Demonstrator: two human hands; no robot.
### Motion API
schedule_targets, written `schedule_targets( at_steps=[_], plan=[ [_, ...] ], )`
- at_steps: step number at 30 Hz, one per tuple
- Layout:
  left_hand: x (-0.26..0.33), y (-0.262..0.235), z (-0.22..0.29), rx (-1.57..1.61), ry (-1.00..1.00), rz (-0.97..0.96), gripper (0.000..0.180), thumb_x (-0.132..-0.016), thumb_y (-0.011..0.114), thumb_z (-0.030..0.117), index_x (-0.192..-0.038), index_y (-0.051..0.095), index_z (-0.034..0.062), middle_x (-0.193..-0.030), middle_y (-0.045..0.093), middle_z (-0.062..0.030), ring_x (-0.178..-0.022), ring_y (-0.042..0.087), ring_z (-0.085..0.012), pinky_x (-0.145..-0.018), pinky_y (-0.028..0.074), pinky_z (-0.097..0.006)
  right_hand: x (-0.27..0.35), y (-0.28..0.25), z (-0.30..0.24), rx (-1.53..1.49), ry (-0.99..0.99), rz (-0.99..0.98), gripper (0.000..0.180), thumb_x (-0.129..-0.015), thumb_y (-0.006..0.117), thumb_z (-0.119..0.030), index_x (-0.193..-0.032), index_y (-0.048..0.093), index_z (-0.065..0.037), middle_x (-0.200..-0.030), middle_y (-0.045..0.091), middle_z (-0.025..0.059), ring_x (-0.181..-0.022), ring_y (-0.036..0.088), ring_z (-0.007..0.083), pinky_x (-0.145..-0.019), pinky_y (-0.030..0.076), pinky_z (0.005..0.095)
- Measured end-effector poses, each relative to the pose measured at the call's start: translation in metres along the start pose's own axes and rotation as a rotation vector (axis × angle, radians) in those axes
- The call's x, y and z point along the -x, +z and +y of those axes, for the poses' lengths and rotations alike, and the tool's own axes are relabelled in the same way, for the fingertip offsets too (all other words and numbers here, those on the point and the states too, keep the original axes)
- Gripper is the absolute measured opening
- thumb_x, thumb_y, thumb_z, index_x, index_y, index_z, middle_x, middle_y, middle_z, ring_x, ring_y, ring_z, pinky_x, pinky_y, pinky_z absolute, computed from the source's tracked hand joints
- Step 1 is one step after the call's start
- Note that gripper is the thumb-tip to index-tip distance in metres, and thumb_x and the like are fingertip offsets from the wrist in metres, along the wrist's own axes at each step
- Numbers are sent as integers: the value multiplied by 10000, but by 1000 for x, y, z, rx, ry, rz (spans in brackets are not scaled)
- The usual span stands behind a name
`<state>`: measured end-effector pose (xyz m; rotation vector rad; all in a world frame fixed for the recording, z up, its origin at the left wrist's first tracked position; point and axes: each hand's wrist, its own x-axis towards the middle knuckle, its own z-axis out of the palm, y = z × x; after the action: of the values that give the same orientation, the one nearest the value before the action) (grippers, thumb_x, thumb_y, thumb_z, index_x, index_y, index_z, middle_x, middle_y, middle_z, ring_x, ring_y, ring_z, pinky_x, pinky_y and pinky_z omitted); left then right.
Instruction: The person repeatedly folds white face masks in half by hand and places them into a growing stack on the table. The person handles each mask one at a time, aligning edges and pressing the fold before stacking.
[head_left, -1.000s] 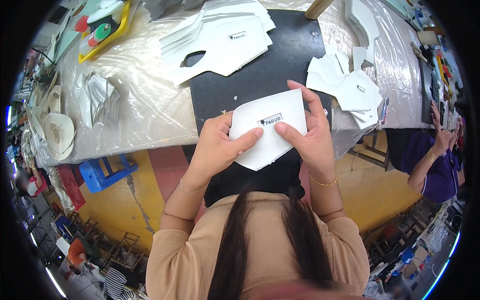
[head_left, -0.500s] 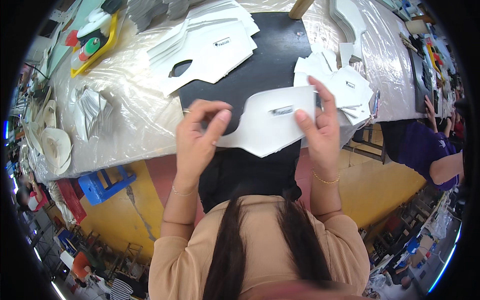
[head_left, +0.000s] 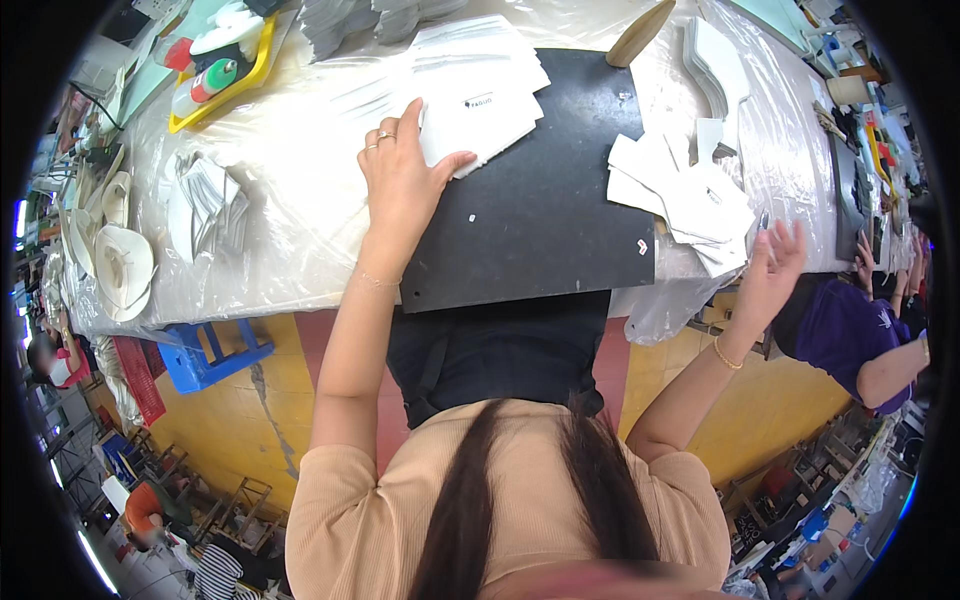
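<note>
My left hand (head_left: pixel 400 165) reaches over a fanned stack of white flat cut pieces (head_left: pixel 478 65), thumb and index finger spread along the near edge of a printed one. Its palm and fingers hide part of that stack. My right hand (head_left: pixel 778 255) is raised beside the table's front edge, fingers stretched and apart, with nothing visible in it. Just left of it lies a pile of smaller white pieces (head_left: pixel 700 200), and a small slim tool (head_left: pixel 764 222) shows by its fingertips. Between my hands a black board (head_left: pixel 540 220) bears two tiny white scraps.
A wooden handle (head_left: pixel 640 35) stands at the board's far edge. Stacked curved white pieces (head_left: pixel 715 65) lie at the far right. A yellow tray (head_left: pixel 265 60) with bottles, white bundles (head_left: pixel 205 205) and cream rounded pieces (head_left: pixel 125 265) are on the left. A person in purple (head_left: pixel 840 335) is on the right.
The printed white piece has left both my hands. My left hand has moved forward onto the far stack; my right hand has swung out to the right. The view has shifted slightly.
</note>
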<state>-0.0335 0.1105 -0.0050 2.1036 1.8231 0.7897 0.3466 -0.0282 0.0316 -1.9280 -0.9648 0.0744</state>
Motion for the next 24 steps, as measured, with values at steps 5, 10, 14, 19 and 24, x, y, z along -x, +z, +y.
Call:
schedule_targets(
  at_steps=[5,10,14,19,24],
  plan=[
    [3,-1,12,123,-56,-6,388,-866,782,266,-1088,672,-32,-916,606,-133,-794,541,-252,-729,447,-348,36,31,-18,-80,-84,-209,356,-968,662,-115,-1309,616,-25,-1258,659,110,-1115,619,193,-934,494,329],
    [41,-30,23,525,-96,-297,293,-981,659,220,-860,619,-44,-731,514,-72,-694,472,-151,-651,397,-302,75,71,-56,-408,30,-560,347,-960,690,-171,-1265,640,-13,-1126,707,85,-905,652,125,-848,508,285],
    [63,-42,23,619,-229,-385,236,-954,690,190,-909,655,-40,-740,546,-86,-685,527,-153,-650,430,-320,96,93,-79,-571,156,-849,384,-943,711,-122,-1281,616,34,-990,728,87,-801,650,85,-760,519,239],
    [82,-40,32,281,93,-58,455,-849,772,133,-1262,619,22,-1129,598,-143,-1007,579,-297,-875,475,-400,98,95,-90,-569,330,-1012,311,-989,655,-134,-1237,610,48,-977,713,78,-823,657,84,-714,525,220],
    [101,-27,56,468,284,-253,600,-815,783,127,-1369,568,44,-1387,533,-175,-1268,519,-374,-1064,420,-451,102,97,-95,-791,450,-970,249,-1013,619,-129,-1188,630,47,-997,717,99,-858,688,120,-752,569,252]
  ],
)
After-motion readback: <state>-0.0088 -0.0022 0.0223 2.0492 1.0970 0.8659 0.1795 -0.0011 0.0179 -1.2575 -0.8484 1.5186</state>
